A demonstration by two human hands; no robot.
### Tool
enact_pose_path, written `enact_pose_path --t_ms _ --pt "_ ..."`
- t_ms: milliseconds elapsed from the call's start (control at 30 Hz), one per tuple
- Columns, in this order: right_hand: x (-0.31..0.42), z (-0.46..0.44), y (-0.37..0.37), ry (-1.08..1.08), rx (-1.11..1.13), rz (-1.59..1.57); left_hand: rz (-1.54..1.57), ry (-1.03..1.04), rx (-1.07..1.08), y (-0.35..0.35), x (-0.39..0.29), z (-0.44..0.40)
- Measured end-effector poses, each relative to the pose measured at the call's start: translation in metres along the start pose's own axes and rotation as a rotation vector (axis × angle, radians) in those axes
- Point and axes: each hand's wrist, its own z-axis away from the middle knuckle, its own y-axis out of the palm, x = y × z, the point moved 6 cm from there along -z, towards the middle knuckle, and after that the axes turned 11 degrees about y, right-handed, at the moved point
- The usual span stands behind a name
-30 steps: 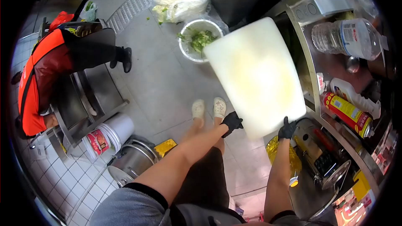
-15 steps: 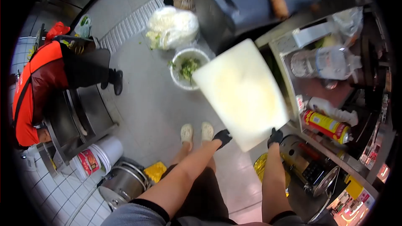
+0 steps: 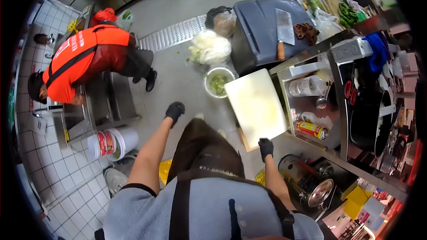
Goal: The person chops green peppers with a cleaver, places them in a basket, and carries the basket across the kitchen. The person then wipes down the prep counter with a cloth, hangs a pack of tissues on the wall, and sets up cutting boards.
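Note:
A large white cutting board [image 3: 258,109] lies tilted beside the metal shelf, a light wooden edge showing under its lower left side. My right hand [image 3: 266,148], in a black glove, is closed at the board's near corner and seems to grip it. My left hand [image 3: 175,111], also black-gloved, is away from the board to the left, over the floor, its fingers curled with nothing visible in them. Just beyond the board's far left corner stands a white basket [image 3: 207,90] with green leaf scraps.
A co-worker in an orange vest [image 3: 89,46] bends over a sink at left. A dark bin [image 3: 249,31] carries a cleaver [image 3: 285,26]. White buckets [image 3: 129,138] stand lower left. The metal shelf [image 3: 318,106] holds bottles and a spray can [image 3: 312,130]; a steel pot [image 3: 296,169] is lower right.
My left hand has let go of the board and moved left. The board is now lower beside the shelf, with my right hand still at its corner. The view has tilted up.

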Motion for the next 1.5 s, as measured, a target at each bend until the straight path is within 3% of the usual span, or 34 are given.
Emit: enact_pose_path --t_ms 100,167,200,233,300,333,500,567,633,700,767,833,867,900,933,967,1000,1033,1167,1233,1267,1367,1400,1500 --pt "0.032 -0.041 0.011 -0.056 -0.008 -0.123 0.255 -0.252 -0.188 -0.049 -0.015 0.015" --pt "0.078 -0.061 0.009 0.001 0.004 -0.186 0.389 -0.265 -0.224 -0.072 0.011 0.001" --pt "0.139 -0.049 -0.012 0.140 0.091 -0.325 0.455 -0.262 -0.239 -0.084 0.019 -0.013" --pt "0.135 -0.078 0.011 0.039 0.061 -0.343 0.485 -0.274 -0.256 -0.096 0.021 -0.029" --pt "0.185 -0.104 0.025 0.072 0.082 -0.359 0.540 -0.307 -0.286 -0.112 0.023 -0.068" --pt "0.214 -0.117 0.032 0.079 0.099 -0.253 0.509 -0.311 -0.283 -0.120 0.026 -0.097" --pt "0.336 -0.159 0.093 0.091 0.294 -0.431 0.447 -0.414 -0.226 -0.108 0.064 -0.246" --pt "0.356 -0.169 0.124 0.051 0.289 -0.474 0.343 -0.322 -0.133 -0.086 0.097 -0.321" --pt "0.381 -0.172 0.135 0.063 0.324 -0.450 0.056 -0.242 -0.009 -0.060 0.077 -0.386" --pt "0.380 -0.175 0.149 0.081 0.286 -0.225 0.087 -0.190 -0.074 -0.033 0.067 -0.448" --pt "0.381 -0.178 0.159 0.074 0.280 -0.194 0.102 -0.069 -0.063 0.006 0.092 -0.513" --pt "0.396 -0.187 0.162 0.229 0.413 -0.056 0.124 -0.007 -0.065 0.041 0.117 -0.564" --pt "0.386 -0.187 0.170 0.078 0.348 -0.088 0.120 -0.029 -0.074 0.056 0.123 -0.584" --pt "0.379 -0.188 0.179 0.091 0.355 -0.096 0.116 -0.051 -0.084 0.070 0.128 -0.603" --pt "0.377 -0.189 0.186 0.109 0.362 -0.105 0.017 -0.108 -0.069 0.076 0.120 -0.612" --pt "0.369 -0.186 0.194 0.128 0.369 -0.115 -0.157 -0.094 0.057 0.079 0.105 -0.618" --pt "0.339 -0.178 0.216 -0.002 0.352 -0.096 -0.338 -0.063 0.183 0.081 0.088 -0.623" --pt "0.338 -0.185 0.221 0.052 0.354 -0.143 -0.507 -0.016 0.299 0.083 0.071 -0.627" --pt "0.360 -0.193 0.218 0.368 0.366 -0.283 0.066 -0.432 -0.027 0.106 0.130 -0.662" --pt "0.352 -0.184 0.222 0.454 0.369 -0.381 -0.256 -0.420 0.156 0.101 0.142 -0.676" --pt "0.345 -0.179 0.228 0.440 0.359 -0.455 -0.444 -0.242 0.183 0.090 0.103 -0.666" --pt "0.355 -0.183 0.219 0.333 0.352 -0.518 -0.745 -0.020 0.058 0.084 0.082 -0.669" --pt "0.361 -0.186 0.212 0.289 0.357 -0.510 -0.713 0.001 0.160 0.083 0.076 -0.668" --pt "0.365 -0.184 0.201 0.325 0.396 -0.420 -0.515 0.134 0.011 0.078 0.101 -0.672"
